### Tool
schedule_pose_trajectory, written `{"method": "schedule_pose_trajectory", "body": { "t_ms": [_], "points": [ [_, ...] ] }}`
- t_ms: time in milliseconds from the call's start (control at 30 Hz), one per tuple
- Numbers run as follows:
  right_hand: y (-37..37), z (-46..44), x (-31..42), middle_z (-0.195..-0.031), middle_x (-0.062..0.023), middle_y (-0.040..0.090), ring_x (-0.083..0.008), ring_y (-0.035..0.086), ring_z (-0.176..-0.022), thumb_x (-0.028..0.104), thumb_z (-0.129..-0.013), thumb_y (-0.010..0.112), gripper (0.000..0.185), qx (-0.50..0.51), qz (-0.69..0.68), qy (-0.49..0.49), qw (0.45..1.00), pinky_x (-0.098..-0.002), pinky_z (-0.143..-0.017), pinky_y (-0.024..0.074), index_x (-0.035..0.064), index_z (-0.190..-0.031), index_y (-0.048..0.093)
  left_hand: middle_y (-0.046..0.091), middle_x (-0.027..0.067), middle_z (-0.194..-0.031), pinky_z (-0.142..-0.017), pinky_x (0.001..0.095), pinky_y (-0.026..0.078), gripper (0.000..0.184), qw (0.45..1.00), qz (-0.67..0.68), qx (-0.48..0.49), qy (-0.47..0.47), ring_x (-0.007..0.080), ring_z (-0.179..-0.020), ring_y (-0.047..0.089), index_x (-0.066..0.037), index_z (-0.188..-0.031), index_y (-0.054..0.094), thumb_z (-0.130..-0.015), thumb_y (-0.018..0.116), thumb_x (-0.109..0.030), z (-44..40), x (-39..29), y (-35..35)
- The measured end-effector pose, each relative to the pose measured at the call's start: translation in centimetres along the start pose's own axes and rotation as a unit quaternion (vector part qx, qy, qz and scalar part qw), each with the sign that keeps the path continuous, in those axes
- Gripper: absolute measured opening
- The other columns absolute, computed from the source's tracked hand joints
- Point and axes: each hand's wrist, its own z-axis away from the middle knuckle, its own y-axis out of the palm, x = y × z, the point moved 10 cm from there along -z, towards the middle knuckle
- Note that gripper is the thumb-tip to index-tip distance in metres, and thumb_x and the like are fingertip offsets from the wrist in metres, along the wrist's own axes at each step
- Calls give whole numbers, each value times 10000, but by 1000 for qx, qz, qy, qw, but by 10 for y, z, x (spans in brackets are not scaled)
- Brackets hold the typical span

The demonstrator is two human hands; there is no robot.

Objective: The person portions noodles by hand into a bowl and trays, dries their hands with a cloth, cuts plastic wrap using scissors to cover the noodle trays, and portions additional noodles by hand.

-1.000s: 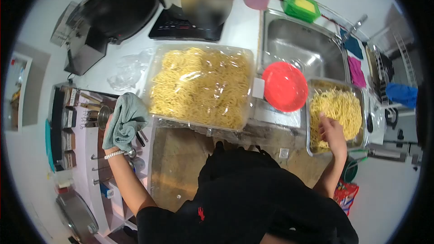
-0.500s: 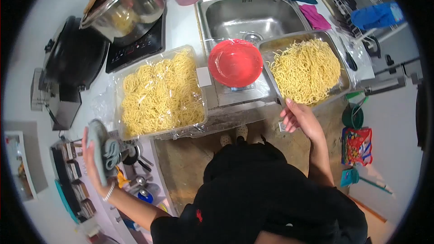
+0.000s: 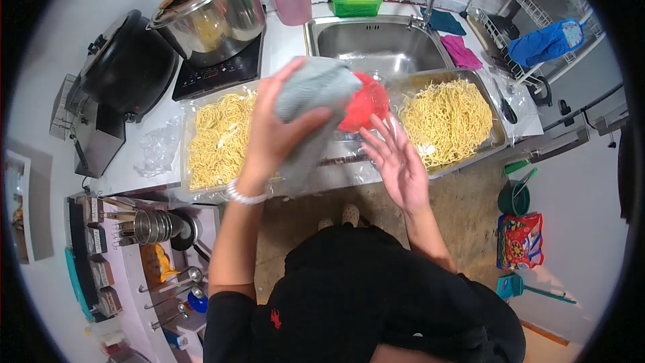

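Two hands now work close together, your left hand [image 3: 272, 136] having brought the folded grey cloth [image 3: 310, 91] in over the bench [image 3: 283, 44] with fingers closed around it, your right hand [image 3: 405, 178] open and empty near the red bowl [image 3: 369, 102] between noodles [image 3: 218, 141] and noodles [image 3: 447, 121].

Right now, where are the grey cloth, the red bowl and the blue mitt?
Grey cloth [image 3: 312, 89], head view: upper folds.
Red bowl [image 3: 368, 99], head view: uncovered right side.
Blue mitt [image 3: 543, 44], head view: middle.
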Motion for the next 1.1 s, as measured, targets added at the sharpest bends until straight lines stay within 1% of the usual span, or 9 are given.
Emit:
{"method": "schedule_pose_trajectory", "body": {
  "t_ms": [133,200,367,500,633,800,867,1033,1100],
  "points": [
    [-6,-7,2,-1468,-190,292,-357,332,-1321,720,-818,398,914,108,-207,-20,972,-504,-1104,214,83,-1457,250,500,129,-1209,-987,355,376,734,998,7,58,-21,251,-1142,485,-101,-1336,470,-693,787,-259,12,23,53],
    [-41,-29,-12,-1483,-168,269,-358,320,-1326,845,-706,389,991,-34,-318,32,947,-549,-1083,241,205,-1456,281,490,128,-1194,-980,354,384,730,995,22,92,-14,257,-1129,489,-110,-1328,480,-690,791,-284,23,16,77],
    [-4,-74,-10,-1493,-144,265,-346,336,-1321,575,-873,380,694,37,-230,40,972,-522,-1081,276,242,-1468,252,381,223,-1321,-1062,467,269,632,946,-265,32,183,356,-1256,372,-133,-1336,467,-787,695,-345,45,-26,119],
    [3,-83,-7,-1488,-117,289,-281,348,-1323,306,-917,312,566,16,-80,0,997,-436,-1091,294,208,-1471,254,318,218,-1413,-1072,512,232,519,973,-154,-56,160,449,-1285,290,-72,-1328,469,-842,595,-204,6,7,110],
    [17,-78,-43,-1429,-128,387,-252,432,-1250,358,-945,311,532,-41,-100,65,992,-449,-1062,322,115,-1417,343,460,184,-1326,-1029,468,310,434,984,-99,-137,62,372,-1188,430,-24,-1260,518,-833,537,-98,-51,37,67],
    [-7,-105,-18,-1434,-178,358,-378,459,-1215,523,-933,332,650,-27,-180,135,974,-483,-1033,372,93,-1418,277,501,159,-1284,-1024,423,333,433,981,-96,-40,163,357,-1168,461,-27,-1189,556,-763,511,31,-8,0,98],
    [24,-106,-3,-1433,-190,355,-388,475,-1197,492,-945,300,621,183,-197,88,959,-487,-1021,385,79,-1408,285,494,152,-1287,-1028,423,326,447,986,-41,-15,159,359,-1173,448,-32,-1180,561,-745,500,47,8,-9,115],
    [-32,-117,-32,-1442,-130,366,-316,457,-1242,329,-943,221,554,-11,-50,61,997,-434,-1013,406,73,-1430,288,476,155,-1296,-1028,421,331,451,981,-30,-158,112,351,-1190,438,-24,-1187,554,-748,483,48,-11,-1,86],
    [11,-108,-34,-1416,-109,396,-262,419,-1272,323,-941,249,563,269,-177,76,944,-404,-1036,371,61,-1439,276,465,157,-1301,-1014,428,343,459,970,-19,-217,109,355,-1183,438,-36,-1201,551,-750,498,31,-23,5,68]
  ]
}}
